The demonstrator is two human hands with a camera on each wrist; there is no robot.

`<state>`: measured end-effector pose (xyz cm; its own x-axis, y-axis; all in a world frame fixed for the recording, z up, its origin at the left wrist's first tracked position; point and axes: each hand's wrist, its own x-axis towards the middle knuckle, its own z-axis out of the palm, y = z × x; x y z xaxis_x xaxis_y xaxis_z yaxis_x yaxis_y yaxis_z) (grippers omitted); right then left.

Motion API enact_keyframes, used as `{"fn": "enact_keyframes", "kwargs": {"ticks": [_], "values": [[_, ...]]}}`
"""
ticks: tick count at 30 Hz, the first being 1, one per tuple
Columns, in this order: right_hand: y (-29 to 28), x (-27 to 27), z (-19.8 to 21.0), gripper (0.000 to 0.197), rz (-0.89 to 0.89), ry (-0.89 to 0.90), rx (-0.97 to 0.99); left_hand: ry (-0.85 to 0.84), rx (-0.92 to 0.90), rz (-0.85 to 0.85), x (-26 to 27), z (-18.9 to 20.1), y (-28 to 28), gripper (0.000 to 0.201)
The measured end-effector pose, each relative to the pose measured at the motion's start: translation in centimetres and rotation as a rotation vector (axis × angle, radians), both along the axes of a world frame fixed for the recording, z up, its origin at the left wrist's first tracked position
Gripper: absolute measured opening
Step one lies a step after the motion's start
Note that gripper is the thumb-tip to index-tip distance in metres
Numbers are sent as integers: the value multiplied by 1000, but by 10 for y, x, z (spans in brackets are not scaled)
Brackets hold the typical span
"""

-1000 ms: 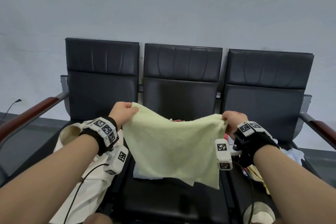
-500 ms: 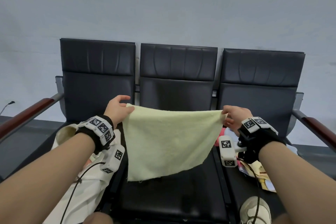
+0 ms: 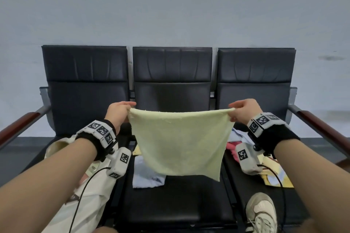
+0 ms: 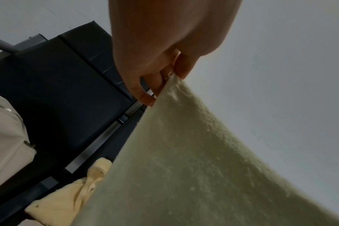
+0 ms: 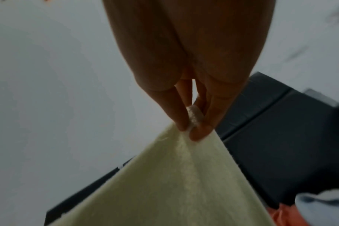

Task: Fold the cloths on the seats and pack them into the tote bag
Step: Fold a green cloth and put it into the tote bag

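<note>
Above the middle seat (image 3: pixel 170 200) of a black padded three-seat bench hangs a pale yellow-green terry cloth (image 3: pixel 180 143), roughly square, nubbly in texture, stretched flat by its two upper corners; the left hand (image 3: pixel 118 112) pinches the left corner between thumb and fingers, the right hand (image 3: pixel 244 109) pinches the right corner likewise, each grip clenched on fabric; on the left seat lies a cream canvas tote bag (image 3: pixel 89 195); a light blue cloth (image 3: pixel 145 176) lies crumpled on the middle seat behind the held one; pink and yellow cloths (image 3: pixel 272 174) lie heaped on the right seat; wooden armrests end the bench; a plain grey wall (image 3: pixel 170 5) stands behind; no writing is legible.
</note>
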<state>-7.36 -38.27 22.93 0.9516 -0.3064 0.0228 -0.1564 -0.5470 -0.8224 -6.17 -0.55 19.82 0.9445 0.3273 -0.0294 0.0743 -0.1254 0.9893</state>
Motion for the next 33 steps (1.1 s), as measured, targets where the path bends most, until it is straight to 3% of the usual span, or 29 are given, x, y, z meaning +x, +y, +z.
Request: {"fn": "enact_keyframes", "kwargs": {"ticks": [6, 9, 13, 16, 18, 21, 23, 25, 30, 33], "values": [[-4, -14, 7, 14, 58, -23, -319, 69, -17, -255, -18, 2, 13, 23], [-4, -8, 8, 14, 32, -75, -413, 56, 106, -377, -22, -2, 19, 29], [15, -1, 15, 14, -38, -38, -517, -9, 553, -149, -7, -5, 23, 9], [29, 23, 14, 18, -52, 62, -362, 14, 782, -38, 9, -3, 26, 9], [37, 46, 12, 15, -71, 130, -53, 20, 698, -4, 20, -2, 24, 11], [45, 74, 7, 24, -27, 145, 467, 49, 277, 16, 41, -2, 16, 13], [46, 94, 2, 24, 21, 71, 525, 45, 37, 10, 50, -1, 10, 14], [45, 106, 1, 22, 31, -1, 518, 16, -52, -4, 58, 1, 7, 16], [44, 110, 10, 24, -70, -120, 680, -33, -99, -53, 66, 3, 5, 15], [45, 96, 6, 18, -184, -133, 493, -29, -59, -53, 61, -4, 6, 16]]}}
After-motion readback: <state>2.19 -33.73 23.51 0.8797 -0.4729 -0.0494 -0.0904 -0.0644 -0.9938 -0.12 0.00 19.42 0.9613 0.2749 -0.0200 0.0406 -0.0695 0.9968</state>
